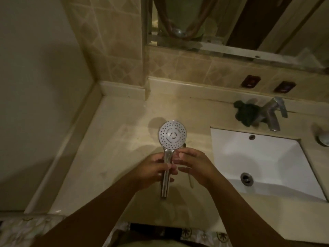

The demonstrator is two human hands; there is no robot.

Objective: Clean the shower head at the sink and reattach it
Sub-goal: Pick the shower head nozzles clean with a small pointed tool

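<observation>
A chrome shower head (172, 135) with a round white spray face full of small holes is held above the beige countertop (115, 148), face up toward me. My left hand (151, 168) grips its chrome handle around the middle. My right hand (195, 164) sits just right of the handle, with index finger and thumb curved toward it. A thin pale stick (191, 181) runs through the right hand; its dark tip shows beside the spray face. I cannot tell what the stick is.
A white sink (267, 157) with a metal drain (246, 178) lies to the right. A chrome faucet (272, 114) stands behind it, with a dark green cloth (245, 113) next to it. A tiled wall and a mirror (231, 20) rise at the back.
</observation>
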